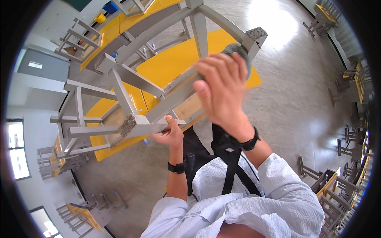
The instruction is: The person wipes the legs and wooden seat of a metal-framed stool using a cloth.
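Observation:
An upturned grey stool [172, 104] rests over yellow-topped desks [169, 65], its legs pointing up towards me. The leg ends have rough, speckled faces. My left hand [171, 134] grips the stool's frame near the closest leg, thumb on top. A grey-green cloth [238, 55] lies under the fingers of my right hand [223, 86], against the leg at the right. That hand is slightly blurred, and its palm hides part of the frame behind it. Left of my left hand, a second upturned stool [92, 131] stands on the desk.
More yellow desks [104, 38] with upturned stools [83, 41] stand at the upper left. A yellow bucket [100, 18] and a blue bin [110, 7] are by the wall. Desks and stools [336, 190] line the right side. Grey floor [285, 98] lies between the rows.

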Tool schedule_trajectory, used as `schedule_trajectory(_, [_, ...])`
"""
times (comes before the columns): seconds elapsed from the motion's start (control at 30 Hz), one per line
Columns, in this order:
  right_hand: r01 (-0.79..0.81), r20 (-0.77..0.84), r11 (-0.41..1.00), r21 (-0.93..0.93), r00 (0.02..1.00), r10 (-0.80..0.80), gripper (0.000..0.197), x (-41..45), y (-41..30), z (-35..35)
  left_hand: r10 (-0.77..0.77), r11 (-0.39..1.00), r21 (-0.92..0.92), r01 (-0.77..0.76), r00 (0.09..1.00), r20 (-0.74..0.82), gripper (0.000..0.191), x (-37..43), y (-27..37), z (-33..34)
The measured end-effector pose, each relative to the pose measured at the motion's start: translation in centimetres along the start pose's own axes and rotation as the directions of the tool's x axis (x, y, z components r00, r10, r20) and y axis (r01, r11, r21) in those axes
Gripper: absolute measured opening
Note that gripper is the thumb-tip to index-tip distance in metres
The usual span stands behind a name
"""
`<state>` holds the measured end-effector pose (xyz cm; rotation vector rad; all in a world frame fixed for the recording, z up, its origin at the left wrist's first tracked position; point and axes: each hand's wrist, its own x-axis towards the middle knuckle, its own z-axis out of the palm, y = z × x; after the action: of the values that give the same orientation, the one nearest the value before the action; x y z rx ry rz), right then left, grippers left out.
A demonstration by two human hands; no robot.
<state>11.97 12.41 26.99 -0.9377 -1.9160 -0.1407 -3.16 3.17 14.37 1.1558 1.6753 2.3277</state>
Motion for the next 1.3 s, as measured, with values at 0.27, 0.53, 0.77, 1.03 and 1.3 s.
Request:
schedule_trajectory(0.27, [-0.006,0.09,0.952,0.306,0.996,-0.023,0.046,-1.9,-9.1,1.5,-0.002,0.999,0.037,-0.001,0.998,0.07,0.038,-0.3,-0.3,-1.1])
schedule_trajectory(0.53, [0.126,-0.011,0.942,0.31,0.992,-0.129,0.042,-2.1,-6.0,2.5,0.045,0.999,0.026,-0.046,0.998,0.048,0.038,0.4,-0.8,-1.0])
schedule_trajectory(0.77, [0.111,-0.272,0.993,0.043,0.958,-0.095,0.026,-1.1,3.3,0.9,0.048,0.997,0.058,-0.052,0.997,0.066,0.043,0.6,-0.4,-0.1])
schedule_trajectory(1.03, [-0.097,-0.3,0.886,0.453,0.92,0.254,0.017,-5.4,2.2,0.6,0.183,0.982,0.014,-0.19,0.963,0.199,0.037,2.8,-1.8,-0.5])
schedule_trajectory(1.3, [-0.534,0.775,-0.567,0.627,0.355,0.523,0.032,-18.8,-3.2,5.7,0.011,0.998,0.065,-0.024,0.982,0.187,0.05,2.2,1.0,0.3])
